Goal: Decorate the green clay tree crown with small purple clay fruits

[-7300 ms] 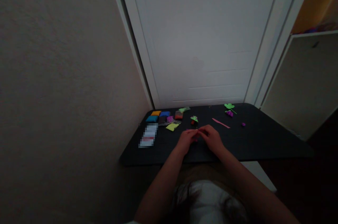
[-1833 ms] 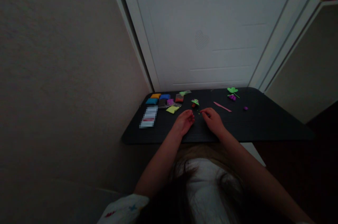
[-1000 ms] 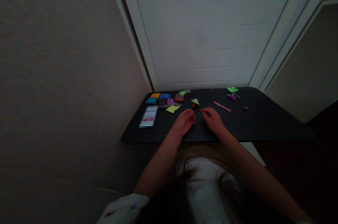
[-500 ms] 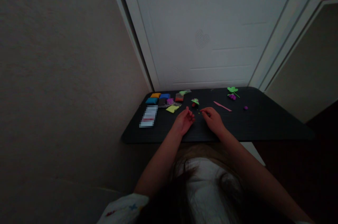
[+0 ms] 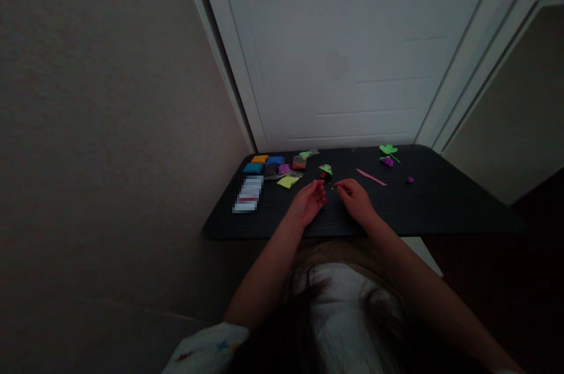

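Note:
My left hand [image 5: 309, 201] is half open, palm turned to the right, its fingers loosely curled with nothing visible in them. Opposite it, my right hand [image 5: 356, 201] has thumb and forefinger pinched together; whatever they hold is too small to make out. Between the fingertips, a tiny yellow bit [image 5: 332, 189] lies on the black table [image 5: 432, 209]. Just beyond the hands stands a small clay figure [image 5: 325, 170], green with pale spots on top and red below. A pink modelling knife [image 5: 371, 177] rests to the right of my right hand.
Clay packets, among them an orange one [image 5: 259, 159], a teal one [image 5: 253, 168] and a yellow one [image 5: 288, 181], lie at the left. A blurred white item [image 5: 248, 194] is near them. At right are a green clover shape [image 5: 388, 150], a purple lump [image 5: 388, 161] and a purple ball [image 5: 410, 180].
The thumb and fingers of my left hand have shifted slightly to the right, toward my right hand. My right hand has hardly moved.

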Demonstrator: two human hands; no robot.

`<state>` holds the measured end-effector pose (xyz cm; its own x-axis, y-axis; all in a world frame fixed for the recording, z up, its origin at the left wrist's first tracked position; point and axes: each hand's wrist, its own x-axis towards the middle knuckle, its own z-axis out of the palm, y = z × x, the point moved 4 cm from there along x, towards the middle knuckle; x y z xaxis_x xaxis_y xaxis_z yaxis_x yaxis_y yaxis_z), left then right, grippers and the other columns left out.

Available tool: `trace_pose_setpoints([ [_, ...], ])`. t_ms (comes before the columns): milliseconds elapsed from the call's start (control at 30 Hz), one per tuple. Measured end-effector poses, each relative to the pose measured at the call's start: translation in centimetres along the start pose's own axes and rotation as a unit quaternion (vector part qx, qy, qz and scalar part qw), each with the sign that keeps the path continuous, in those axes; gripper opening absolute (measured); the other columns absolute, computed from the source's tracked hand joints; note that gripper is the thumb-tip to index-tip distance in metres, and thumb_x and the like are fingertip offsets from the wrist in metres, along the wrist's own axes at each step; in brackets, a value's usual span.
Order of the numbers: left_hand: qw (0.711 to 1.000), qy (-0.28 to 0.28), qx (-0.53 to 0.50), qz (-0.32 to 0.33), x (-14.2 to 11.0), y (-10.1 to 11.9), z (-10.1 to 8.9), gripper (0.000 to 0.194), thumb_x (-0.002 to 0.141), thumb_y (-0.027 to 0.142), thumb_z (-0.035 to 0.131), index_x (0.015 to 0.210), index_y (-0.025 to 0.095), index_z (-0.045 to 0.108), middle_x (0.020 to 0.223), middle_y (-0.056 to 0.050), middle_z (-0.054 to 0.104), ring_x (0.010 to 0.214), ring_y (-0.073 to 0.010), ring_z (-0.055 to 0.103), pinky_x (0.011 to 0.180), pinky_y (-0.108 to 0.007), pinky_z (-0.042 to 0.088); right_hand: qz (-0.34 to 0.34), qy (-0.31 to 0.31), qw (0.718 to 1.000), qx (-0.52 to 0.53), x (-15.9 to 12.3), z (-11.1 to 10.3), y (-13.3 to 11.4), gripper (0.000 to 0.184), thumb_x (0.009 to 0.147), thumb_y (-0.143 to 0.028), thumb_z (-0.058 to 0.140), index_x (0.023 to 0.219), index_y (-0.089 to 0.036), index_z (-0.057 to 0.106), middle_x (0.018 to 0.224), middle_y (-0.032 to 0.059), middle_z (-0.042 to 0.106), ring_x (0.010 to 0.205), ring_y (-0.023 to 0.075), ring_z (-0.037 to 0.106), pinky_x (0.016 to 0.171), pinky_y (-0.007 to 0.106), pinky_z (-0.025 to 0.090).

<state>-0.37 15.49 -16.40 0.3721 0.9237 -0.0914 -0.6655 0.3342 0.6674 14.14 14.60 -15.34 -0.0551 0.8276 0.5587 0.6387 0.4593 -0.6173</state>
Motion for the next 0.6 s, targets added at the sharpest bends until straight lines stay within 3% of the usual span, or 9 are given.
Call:
trace_pose_setpoints([
  [600,1.000,0.014,-0.017,0.002,0.29,-0.05,-0.36,0.015,0.071,0.027,0.063,0.075,0.014,0.058,0.065,0.002,0.060,0.062,-0.0092,0.058,0.058,-0.023,0.043,0.000,-0.001,1.000,-0.001,0.00,0.03,0.06,0.024,0.085,-0.031,0.046,0.101,-0.015,0.054,0.102,0.0056,0.057,0.087,0.0142,0.056,0.076,0.035,0.048],
])
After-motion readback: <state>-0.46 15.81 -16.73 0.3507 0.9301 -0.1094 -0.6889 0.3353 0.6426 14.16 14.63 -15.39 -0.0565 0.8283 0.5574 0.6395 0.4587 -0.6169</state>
